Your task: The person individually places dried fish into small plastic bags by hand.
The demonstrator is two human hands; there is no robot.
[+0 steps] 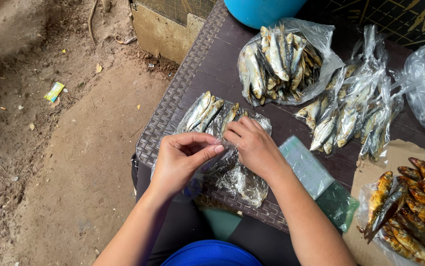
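My left hand (180, 160) and my right hand (252, 145) meet over a clear plastic bag (239, 180) that holds a few small silvery dried fish (205, 112). Both hands pinch the bag's thin film between thumb and fingers near its middle. The bag lies on a dark woven table (173, 106), with the fish end pointing away from me.
An open bag heaped with silvery fish (279, 61) sits further back, several small packed bags (350, 116) to its right. Golden-brown fish (412, 207) lie on cardboard at the right. A stack of plastic bags (308, 167), a blue tub (261, 10), dirt ground on the left.
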